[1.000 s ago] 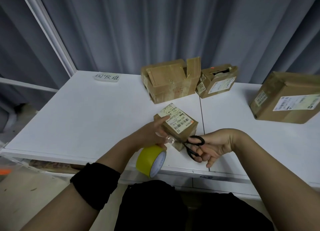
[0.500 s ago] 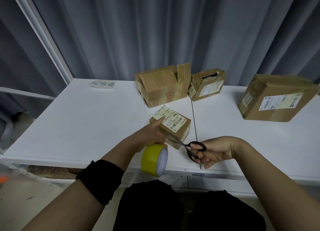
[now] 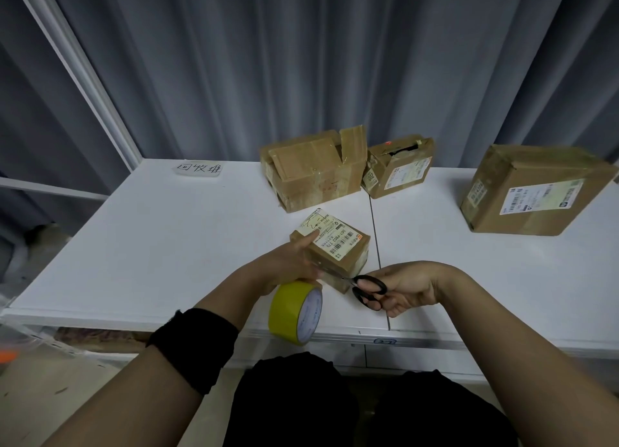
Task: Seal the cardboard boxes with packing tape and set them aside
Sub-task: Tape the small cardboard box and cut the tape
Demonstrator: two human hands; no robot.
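A small cardboard box (image 3: pixel 338 245) with a white barcode label sits on the white table (image 3: pixel 167 245) near its front edge. My left hand (image 3: pixel 294 262) grips the box's near left side, index finger laid along the top. A yellow roll of packing tape (image 3: pixel 294 312) hangs just below that hand, over the table's front edge. My right hand (image 3: pixel 405 287) holds black-handled scissors (image 3: pixel 366 287), whose blades point left at the box's near face, between box and roll.
At the back of the table stand an open-flapped cardboard box (image 3: pixel 318 170) and a smaller labelled box (image 3: pixel 400 166). A larger labelled box (image 3: pixel 532 190) lies at the right. A handwritten paper sign (image 3: pixel 199 169) lies back left. Grey curtains hang behind.
The scissor blades have moved up against the box's near face beside my left hand. The camera view has shifted a little; box and tape roll stay in place.
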